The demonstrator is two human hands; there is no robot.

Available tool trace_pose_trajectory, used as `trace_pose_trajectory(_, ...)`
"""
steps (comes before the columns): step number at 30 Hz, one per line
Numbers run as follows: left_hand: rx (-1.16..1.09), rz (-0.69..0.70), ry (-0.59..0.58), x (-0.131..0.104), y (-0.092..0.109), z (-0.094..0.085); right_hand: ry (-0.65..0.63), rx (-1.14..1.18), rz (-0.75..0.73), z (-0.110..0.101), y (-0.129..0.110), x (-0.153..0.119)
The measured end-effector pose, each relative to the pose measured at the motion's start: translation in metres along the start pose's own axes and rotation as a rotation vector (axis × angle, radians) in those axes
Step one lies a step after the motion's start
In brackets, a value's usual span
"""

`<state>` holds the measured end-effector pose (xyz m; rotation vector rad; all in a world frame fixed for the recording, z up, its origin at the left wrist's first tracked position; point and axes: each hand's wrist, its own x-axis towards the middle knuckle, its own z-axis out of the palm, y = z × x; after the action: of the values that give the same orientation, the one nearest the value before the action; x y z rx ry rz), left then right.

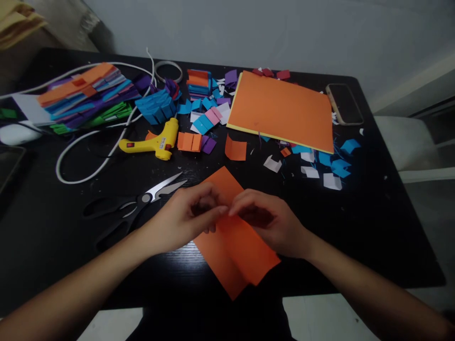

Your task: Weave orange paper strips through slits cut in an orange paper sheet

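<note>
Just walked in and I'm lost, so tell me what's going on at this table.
A person's left hand and right hand are at the orange paper, fingertips close together, with one layer lying partly over another. Whether each hand pinches it is hard to tell. Open scissors lie beside the left forearm, and a yellow glue gun lies farther back, among folded coloured paper pieces.
</note>
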<state>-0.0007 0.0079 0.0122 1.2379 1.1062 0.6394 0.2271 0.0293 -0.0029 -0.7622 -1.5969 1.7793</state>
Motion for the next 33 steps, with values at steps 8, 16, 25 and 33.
trace_pose_trajectory(8,-0.103,0.003,-0.044,0.000,0.004,-0.004,0.142,-0.159,-0.121,0.000,-0.003,0.003)
trace_pose_trajectory(16,-0.117,0.008,-0.073,0.000,0.001,-0.003,0.175,-0.318,-0.254,0.001,0.000,0.003)
trace_pose_trajectory(25,-0.035,-0.021,-0.072,-0.001,-0.002,0.001,0.154,-0.326,-0.283,0.002,0.001,0.002)
trace_pose_trajectory(33,0.103,0.114,0.034,-0.004,-0.007,0.006,0.163,-0.275,-0.219,0.004,0.004,0.000)
